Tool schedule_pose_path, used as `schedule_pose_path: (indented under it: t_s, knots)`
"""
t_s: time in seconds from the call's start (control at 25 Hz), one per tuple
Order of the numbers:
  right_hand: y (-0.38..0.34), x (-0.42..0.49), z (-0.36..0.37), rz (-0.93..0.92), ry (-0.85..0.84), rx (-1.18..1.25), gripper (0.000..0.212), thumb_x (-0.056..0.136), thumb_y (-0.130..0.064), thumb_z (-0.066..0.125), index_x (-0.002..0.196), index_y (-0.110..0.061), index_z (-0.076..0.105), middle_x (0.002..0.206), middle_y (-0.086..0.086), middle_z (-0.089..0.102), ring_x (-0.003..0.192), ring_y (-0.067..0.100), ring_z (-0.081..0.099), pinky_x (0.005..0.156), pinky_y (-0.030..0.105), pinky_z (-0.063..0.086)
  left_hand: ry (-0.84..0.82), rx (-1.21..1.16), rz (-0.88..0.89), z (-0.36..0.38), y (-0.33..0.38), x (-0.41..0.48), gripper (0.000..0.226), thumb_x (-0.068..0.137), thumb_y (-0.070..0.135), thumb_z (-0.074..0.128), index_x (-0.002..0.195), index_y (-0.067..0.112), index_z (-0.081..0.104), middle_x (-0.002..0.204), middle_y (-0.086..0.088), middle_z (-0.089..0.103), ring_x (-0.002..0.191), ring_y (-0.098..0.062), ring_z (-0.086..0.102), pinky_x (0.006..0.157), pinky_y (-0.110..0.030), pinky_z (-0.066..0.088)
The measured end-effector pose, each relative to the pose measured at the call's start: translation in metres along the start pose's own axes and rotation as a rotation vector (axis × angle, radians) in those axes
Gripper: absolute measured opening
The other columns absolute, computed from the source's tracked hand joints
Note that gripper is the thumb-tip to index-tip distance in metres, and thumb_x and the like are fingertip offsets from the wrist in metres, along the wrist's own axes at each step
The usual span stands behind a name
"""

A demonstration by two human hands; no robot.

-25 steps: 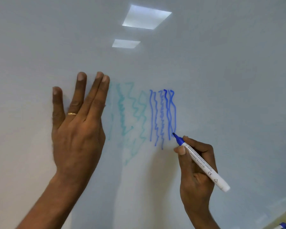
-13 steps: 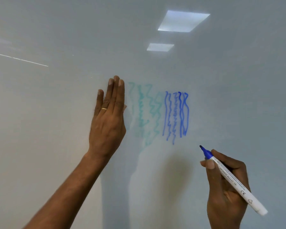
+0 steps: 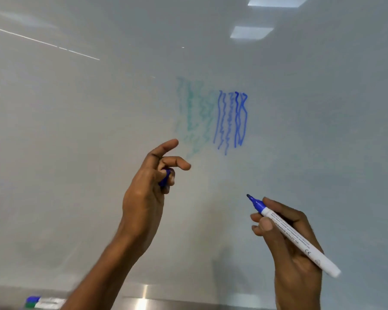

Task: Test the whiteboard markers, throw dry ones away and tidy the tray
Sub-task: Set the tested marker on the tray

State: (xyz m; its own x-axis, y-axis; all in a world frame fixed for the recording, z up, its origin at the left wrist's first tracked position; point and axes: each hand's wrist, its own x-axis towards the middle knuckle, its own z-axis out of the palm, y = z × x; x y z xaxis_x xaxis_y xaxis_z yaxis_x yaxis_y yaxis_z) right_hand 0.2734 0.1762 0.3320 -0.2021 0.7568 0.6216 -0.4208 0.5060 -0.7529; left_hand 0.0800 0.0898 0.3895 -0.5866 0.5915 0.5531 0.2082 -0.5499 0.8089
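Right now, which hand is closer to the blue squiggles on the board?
Left. The left hand is just below and left of the blue squiggles; the right hand, holding the marker, is farther off, below and right.

The person's left hand and right hand are both bare. The left forearm is uncovered along the length that shows. Blur smears it near the lower edge, so whether a sleeve begins there cannot be told. The right wrist is bare too, cut off by the frame just below the hand. The fingers are long and slim with creased knuckles, and the right thumbnail is broad and cut short.
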Motion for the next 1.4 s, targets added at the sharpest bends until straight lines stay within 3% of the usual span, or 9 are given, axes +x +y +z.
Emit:
schedule_pose_path:
  t_s: [0.12, 0.2, 0.4, 0.72, 0.92, 1.08, 1.16, 1.28, 1.4]
  knots:
    - [-0.008, -0.014, 0.0, 0.05, -0.096, 0.045, 0.027, 0.087, -0.018, 0.06, 0.112, -0.022, 0.07, 0.101, 0.012, 0.074, 0.082, 0.022, 0.07, 0.073, 0.026, 0.058, -0.121, 0.149, 0.03, -0.005, 0.006, -0.045, 0.051, 0.103, 0.018, 0.044, 0.152, 0.031, 0.043, 0.136, 0.008, 0.067, 0.09, -0.01, 0.06, 0.084, -0.024, 0.047]
    - [-0.017, -0.024, 0.002, 0.086, -0.159, 0.085, 0.026, 0.087, -0.02, 0.063, 0.113, -0.02, 0.065, 0.098, 0.014, 0.075, 0.075, 0.021, 0.068, 0.069, 0.026, 0.057, -0.103, 0.226, 0.02, -0.006, 0.009, -0.058, 0.061, 0.103, 0.02, 0.059, 0.156, 0.035, 0.033, 0.141, 0.016, 0.062, 0.102, -0.014, 0.072, 0.09, -0.02, 0.054]
    - [-0.045, -0.029, 0.012, 0.06, -0.273, 0.067, 0.019, 0.079, -0.035, 0.07, 0.095, -0.025, 0.066, 0.091, 0.012, 0.074, 0.076, 0.023, 0.071, 0.064, 0.025, 0.057, 0.054, 0.125, -0.092, -0.012, 0.023, -0.084, 0.078, 0.074, 0.018, 0.08, 0.144, 0.033, 0.05, 0.101, -0.004, 0.075, 0.096, -0.033, 0.076, 0.087, -0.023, 0.059]
    - [-0.049, -0.038, 0.046, 0.083, -0.402, -0.025, 0.014, 0.081, -0.032, 0.08, 0.093, -0.026, 0.076, 0.092, 0.003, 0.075, 0.081, 0.021, 0.07, 0.069, 0.024, 0.056, 0.065, 0.149, -0.052, -0.053, 0.047, -0.099, 0.074, 0.072, 0.012, 0.078, 0.14, 0.029, 0.052, 0.098, -0.005, 0.08, 0.098, -0.018, 0.077, 0.085, -0.021, 0.059]
    - [-0.05, -0.04, 0.077, 0.199, -0.521, -0.019, 0.019, 0.074, -0.027, 0.077, 0.093, -0.026, 0.08, 0.088, 0.0, 0.076, 0.074, 0.015, 0.068, 0.069, 0.024, 0.058, -0.091, 0.248, -0.082, -0.097, 0.053, -0.1, 0.071, 0.076, 0.014, 0.079, 0.14, 0.028, 0.053, 0.098, -0.003, 0.08, 0.096, -0.02, 0.076, 0.089, -0.024, 0.058]
    - [-0.043, -0.05, 0.1, 0.393, -0.736, 0.122, 0.047, 0.083, -0.054, 0.069, 0.113, -0.02, 0.076, 0.104, 0.012, 0.075, 0.075, 0.023, 0.07, 0.072, 0.034, 0.061, -0.033, 0.152, -0.168, -0.139, 0.05, -0.106, 0.049, 0.077, 0.024, 0.087, 0.123, 0.03, 0.071, 0.097, -0.004, 0.08, 0.093, -0.015, 0.076, 0.085, -0.022, 0.058]
    - [-0.041, -0.058, 0.112, 0.435, -0.77, 0.12, 0.042, 0.084, -0.049, 0.069, 0.116, -0.022, 0.076, 0.109, 0.012, 0.075, 0.076, 0.022, 0.07, 0.075, 0.034, 0.061, 0.017, 0.093, -0.254, -0.157, 0.045, -0.11, 0.031, 0.07, 0.031, 0.087, 0.1, 0.03, 0.083, 0.089, -0.002, 0.08, 0.079, -0.01, 0.072, 0.077, -0.018, 0.056]
    - [-0.037, -0.072, 0.138, 0.317, -0.709, -0.141, 0.027, 0.088, -0.029, 0.065, 0.112, -0.03, 0.077, 0.103, -0.006, 0.078, 0.083, 0.014, 0.075, 0.081, 0.023, 0.059, 0.022, 0.104, -0.345, -0.188, 0.045, -0.102, 0.021, 0.068, 0.03, 0.079, 0.088, 0.024, 0.084, 0.081, -0.002, 0.078, 0.07, -0.01, 0.07, 0.07, -0.016, 0.055]
    - [-0.037, -0.088, 0.167, 0.136, -0.685, -0.354, 0.028, 0.088, -0.032, 0.065, 0.114, -0.035, 0.073, 0.094, -0.025, 0.073, 0.088, -0.002, 0.07, 0.069, 0.004, 0.048, -0.079, 0.235, -0.346, -0.223, 0.051, -0.089, 0.022, 0.076, 0.025, 0.076, 0.097, 0.02, 0.08, 0.089, -0.005, 0.08, 0.08, -0.014, 0.076, 0.075, -0.019, 0.058]
